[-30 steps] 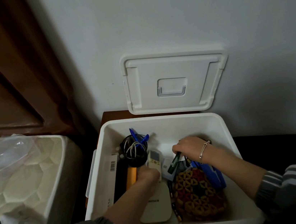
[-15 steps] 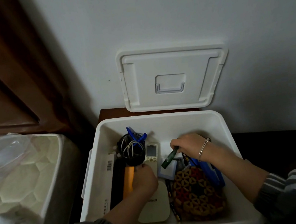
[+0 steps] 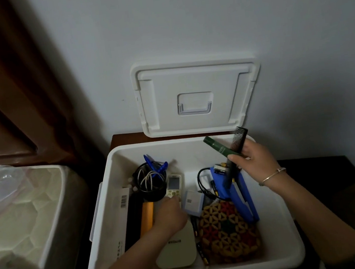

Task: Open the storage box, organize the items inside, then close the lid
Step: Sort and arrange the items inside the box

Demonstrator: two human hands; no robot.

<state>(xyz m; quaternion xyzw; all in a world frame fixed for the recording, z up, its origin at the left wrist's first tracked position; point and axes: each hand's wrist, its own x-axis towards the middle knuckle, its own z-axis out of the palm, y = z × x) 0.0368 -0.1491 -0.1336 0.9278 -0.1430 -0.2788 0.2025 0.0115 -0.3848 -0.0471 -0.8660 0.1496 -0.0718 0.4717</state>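
The white storage box (image 3: pixel 280 222) stands open, and its lid (image 3: pixel 196 95) leans upright against the wall behind. My right hand (image 3: pixel 252 160) is raised over the box's back right, shut on a green tube (image 3: pixel 218 148) and a black comb (image 3: pixel 238 140). My left hand (image 3: pixel 169 214) reaches down inside, its fingertips at the lower end of a white remote (image 3: pixel 174 184); whether it grips the remote is hidden. Around them lie a coil of black and white cables (image 3: pixel 148 181), an orange bar (image 3: pixel 147 217), a blue stapler (image 3: pixel 241 196), a beaded pouch (image 3: pixel 228 233) and a flat cream device (image 3: pixel 178 251).
A long white carton with a barcode (image 3: pixel 121 220) lies along the box's left wall. A mattress in plastic wrap (image 3: pixel 20 218) sits left of the box. A brown curtain (image 3: pixel 17 76) hangs at the upper left. A dark surface (image 3: pixel 326 173) extends to the right.
My right hand has lifted out of the box with the green tube and a black comb, uncovering the blue stapler and a black cord. My left hand stayed by the remote.
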